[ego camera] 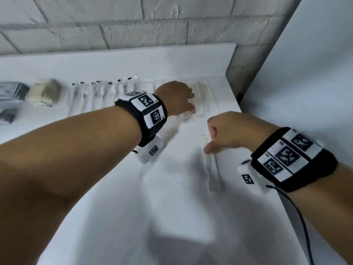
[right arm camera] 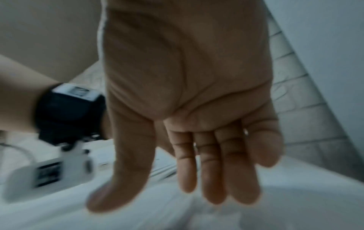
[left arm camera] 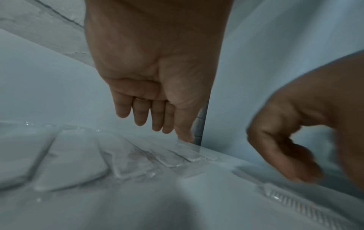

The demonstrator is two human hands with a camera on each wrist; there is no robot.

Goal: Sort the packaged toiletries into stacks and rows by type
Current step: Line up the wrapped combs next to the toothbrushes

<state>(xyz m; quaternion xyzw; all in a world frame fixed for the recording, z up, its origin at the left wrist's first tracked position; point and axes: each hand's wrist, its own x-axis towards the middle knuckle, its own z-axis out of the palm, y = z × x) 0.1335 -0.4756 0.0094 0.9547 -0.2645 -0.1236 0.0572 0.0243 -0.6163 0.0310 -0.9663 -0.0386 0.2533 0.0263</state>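
Clear-wrapped white packets [ego camera: 205, 98] lie side by side in a row at the back right of the white table [ego camera: 133, 207]. My left hand [ego camera: 191, 107] hovers over that row. In the left wrist view its fingers [left arm camera: 157, 123] hang relaxed, and the thumb tip touches the end of one clear packet [left arm camera: 189, 151]. Nearer me, a wrapped comb [ego camera: 212, 175] lies alone by the table's right edge, its teeth showing as the comb [left arm camera: 307, 207]. My right hand [ego camera: 209, 144] is just above the comb's far end, thumb pointing down. Its palm and fingers [right arm camera: 208, 179] are relaxed and hold nothing.
Along the back, from the left, stand dark sachets [ego camera: 10, 92], a beige stack [ego camera: 46, 91] and wrapped toothbrushes [ego camera: 101, 92]. A brick wall [ego camera: 114, 25] runs behind them. A plain white wall [ego camera: 315, 73] rises beyond the table's right edge [ego camera: 271, 180].
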